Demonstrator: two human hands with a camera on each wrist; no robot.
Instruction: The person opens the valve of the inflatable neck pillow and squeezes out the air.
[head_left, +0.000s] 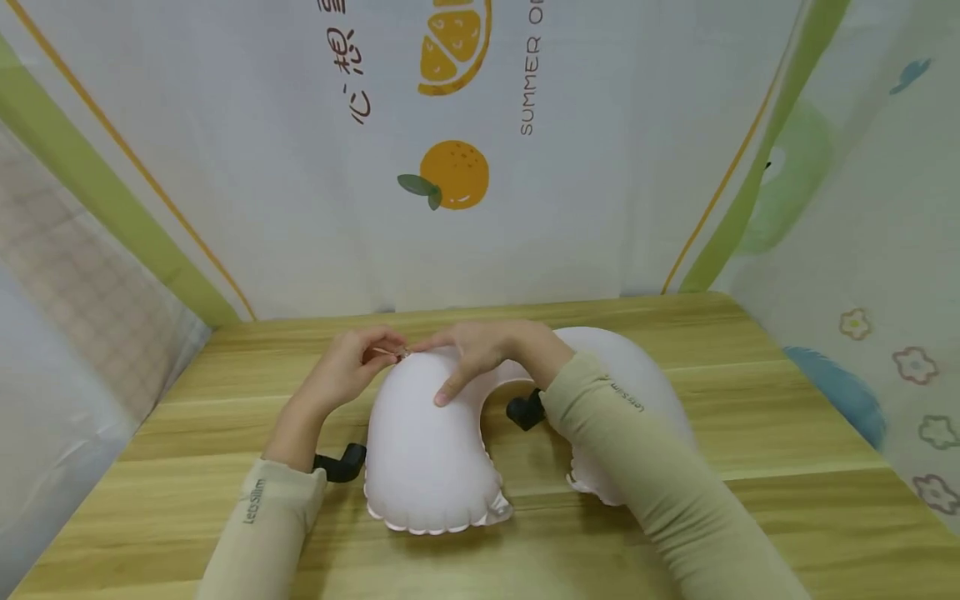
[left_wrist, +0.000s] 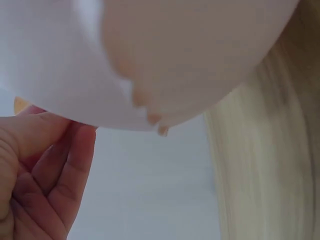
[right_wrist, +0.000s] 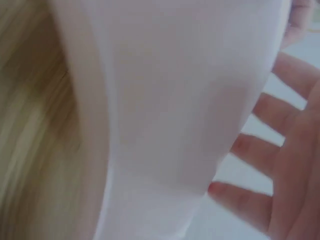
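Head view shows a pale wooden table (head_left: 787, 425) with long grain lines, walled in by a thin printed curtain (head_left: 262, 167). At the left, a beige sleeve (head_left: 258, 525) of soft knit cloth carries the small printed words "Let's Slim" near its cuff. Just right of that cuff, a black wrist strap (head_left: 341, 463) juts out over the tabletop.

Next comes the left hand (head_left: 341, 371), its thumb and forefinger pressed together in a pinch on a small nub, seemingly a valve, at the far top of the inflatable neck pillow (head_left: 427, 450). The pillow is a smooth, pale pink, puffy U-shape with a scalloped welded seam along its near ends; it lies flat on the middle of the table, its two ends pointing toward the near edge. In the left wrist view, its glossy curve fills the top of the frame and the finger ends sit right under it.

The right hand (head_left: 487, 350) lies on the pillow's far curve, fingers spread apart and straight, the forefinger tip pressing into the soft skin. The right wrist view shows those fingers splayed beside the pillow's surface. The right arm's sleeve bears the same "Let's Slim" print.

On the curtain, far behind, an orange with a leaf (head_left: 450, 175) sits under an orange slice, with "SUMMER" printed vertically just to its right and brown Chinese characters to its left.
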